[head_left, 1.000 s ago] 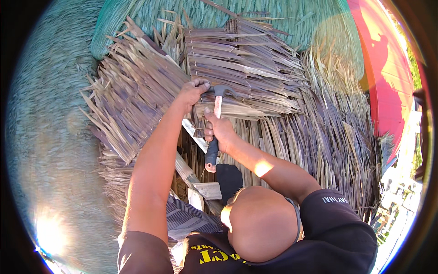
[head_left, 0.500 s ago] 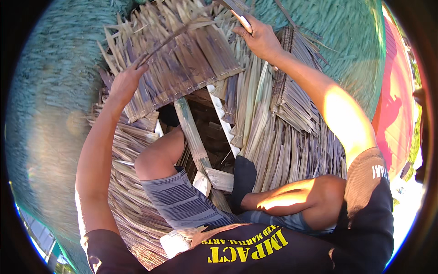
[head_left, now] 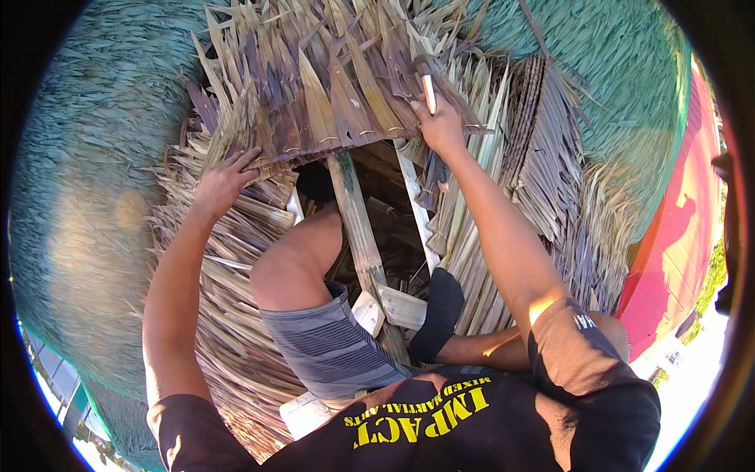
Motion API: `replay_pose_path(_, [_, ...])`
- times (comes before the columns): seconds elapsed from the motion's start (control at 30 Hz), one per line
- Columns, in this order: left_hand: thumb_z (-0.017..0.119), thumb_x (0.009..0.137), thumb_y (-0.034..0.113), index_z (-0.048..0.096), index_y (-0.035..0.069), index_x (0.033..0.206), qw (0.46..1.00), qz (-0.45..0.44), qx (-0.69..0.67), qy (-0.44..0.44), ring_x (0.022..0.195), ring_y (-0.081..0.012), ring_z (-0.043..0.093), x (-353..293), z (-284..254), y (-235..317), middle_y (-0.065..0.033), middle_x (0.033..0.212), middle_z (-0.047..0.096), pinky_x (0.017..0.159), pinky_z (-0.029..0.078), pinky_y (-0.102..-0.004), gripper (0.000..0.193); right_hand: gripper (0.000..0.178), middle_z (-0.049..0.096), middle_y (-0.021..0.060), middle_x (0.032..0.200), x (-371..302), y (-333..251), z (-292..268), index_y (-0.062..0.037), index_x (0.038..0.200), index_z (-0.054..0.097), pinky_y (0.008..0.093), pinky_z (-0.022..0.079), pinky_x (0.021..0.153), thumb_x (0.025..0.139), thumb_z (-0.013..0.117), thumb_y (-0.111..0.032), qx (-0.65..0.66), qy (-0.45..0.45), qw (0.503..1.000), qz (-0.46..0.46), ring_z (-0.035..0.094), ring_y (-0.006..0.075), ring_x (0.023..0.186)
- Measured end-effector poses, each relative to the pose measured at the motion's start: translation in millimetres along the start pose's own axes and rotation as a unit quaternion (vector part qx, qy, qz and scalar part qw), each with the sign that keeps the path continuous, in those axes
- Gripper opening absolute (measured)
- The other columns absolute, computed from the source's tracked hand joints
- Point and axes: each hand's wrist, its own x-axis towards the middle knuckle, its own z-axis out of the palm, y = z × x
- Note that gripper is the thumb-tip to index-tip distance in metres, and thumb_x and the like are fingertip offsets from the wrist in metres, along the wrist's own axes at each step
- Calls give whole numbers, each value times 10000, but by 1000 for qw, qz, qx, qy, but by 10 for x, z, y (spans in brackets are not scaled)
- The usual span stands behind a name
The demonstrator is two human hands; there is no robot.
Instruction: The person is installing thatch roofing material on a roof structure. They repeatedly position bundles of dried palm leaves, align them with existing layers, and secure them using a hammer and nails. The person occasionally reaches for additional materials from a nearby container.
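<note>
A panel of dry palm-leaf thatch (head_left: 338, 102), with a stitched lower edge, lies across the upper part of the roof in front of me. My left hand (head_left: 223, 184) rests at the panel's lower left corner with its fingers stretched out over the leaves. At the panel's right side, my right hand (head_left: 442, 127) is closed round the pale handle of a hammer (head_left: 428, 88), whose dark head points away from me. Part of the handle is hidden in the palm. Below the panel's edge, a wooden batten (head_left: 355, 216) runs down through a dark gap.
My bent legs straddle the gap; one foot in a dark sock (head_left: 440, 311) is beside a short wood crosspiece (head_left: 403, 307). A white scalloped strip (head_left: 417, 204) borders the gap. Layered thatch (head_left: 228, 315) and green netting (head_left: 102, 157) surround me. A red roof (head_left: 668, 252) slopes away at right.
My left hand has let go of a dark strip and come down onto the panel's corner. My right hand has lowered with the hammer to the panel's right side.
</note>
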Motion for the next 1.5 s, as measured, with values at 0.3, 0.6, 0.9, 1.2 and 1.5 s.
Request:
replay_pose_path(0.3, [623, 848, 43, 703, 187, 1081, 999, -36, -38, 0, 1312, -308, 548, -142, 130, -22, -43, 1516, 494, 1022, 504, -419, 285, 242, 666, 120, 799, -3, 281, 207, -18, 964, 627, 414, 491, 593, 918, 738, -228, 258, 5, 941, 221, 637, 256, 650])
replay_pose_path(0.6, [637, 883, 98, 665, 76, 1024, 974, -51, -184, -123, 1046, -368, 647, 273, 325, 117, -139, 1227, 640, 886, 531, -458, 145, 307, 697, 111, 869, 74, 954, 683, -5, 1069, 588, 340, 534, 650, 881, 775, -159, 156, -98, 955, 230, 675, 166, 640])
replay_pose_path(0.9, [644, 876, 88, 636, 21, 1041, 926, -120, -357, 17, 993, -428, 637, 2090, 917, 1194, -231, 995, 668, 868, 516, -471, 178, 540, 676, 308, 1114, -29, 1276, 894, 3, 1287, 526, 472, 504, 926, 899, 718, -321, 60, -82, 964, 247, 660, 443, 1072])
replay_pose_path(1.2, [690, 870, 133, 679, 35, 1027, 842, -278, -418, 196, 1017, -396, 606, 2449, 1619, 2185, -173, 1046, 617, 880, 490, -472, 186, 335, 655, 132, 746, -152, 1030, 544, -13, 1091, 603, 388, 495, 628, 972, 675, -318, 14, -86, 986, 142, 649, 213, 653])
replay_pose_path(1.5, [702, 884, 174, 687, 40, 1025, 845, -322, -387, 182, 1022, -380, 606, 2530, 1567, 2231, -160, 1043, 615, 883, 482, -476, 195, 381, 612, 318, 765, -908, 344, -130, 6, 1046, 472, 574, 465, 704, 1073, 431, -372, -36, -150, 982, 106, 601, 556, 796])
